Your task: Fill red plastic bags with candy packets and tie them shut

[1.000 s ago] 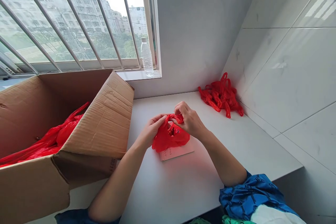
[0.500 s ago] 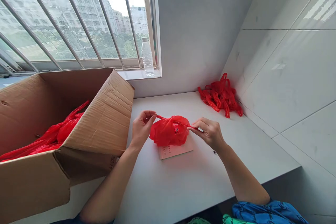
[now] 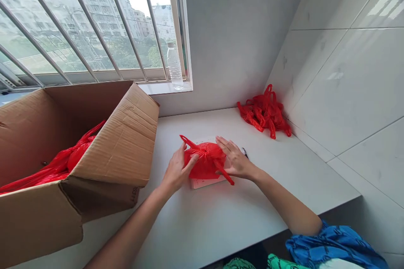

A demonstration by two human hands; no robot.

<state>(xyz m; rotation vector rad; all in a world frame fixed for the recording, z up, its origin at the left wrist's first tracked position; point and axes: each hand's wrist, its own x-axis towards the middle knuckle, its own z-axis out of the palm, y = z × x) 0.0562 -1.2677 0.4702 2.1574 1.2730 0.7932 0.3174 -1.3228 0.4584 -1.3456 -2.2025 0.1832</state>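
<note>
A bulging red plastic bag (image 3: 204,164), knotted on top, sits on a pale printed booklet (image 3: 200,183). One handle loop sticks up to the left; the other end trails toward the lower right. My left hand (image 3: 179,167) cups the bag's left side, its thumb over the red plastic and its fingers partly hidden behind. Against the right side rests my right hand (image 3: 233,159), fingers stretched along the plastic and thumb low. Between them the two hands clasp the bag. Its contents are hidden.
A pen (image 3: 245,152) lies just beyond my right hand. On the left stands an open cardboard box (image 3: 120,143) with red plastic bags (image 3: 71,157) inside. A pile of red bags (image 3: 265,111) lies in the far right corner. A clear bottle (image 3: 175,67) stands on the windowsill.
Both hands have let go of the bag's handle ends, which they were pulling apart, and moved onto its sides. A tight knot now shows on top, and the pen has come into sight.
</note>
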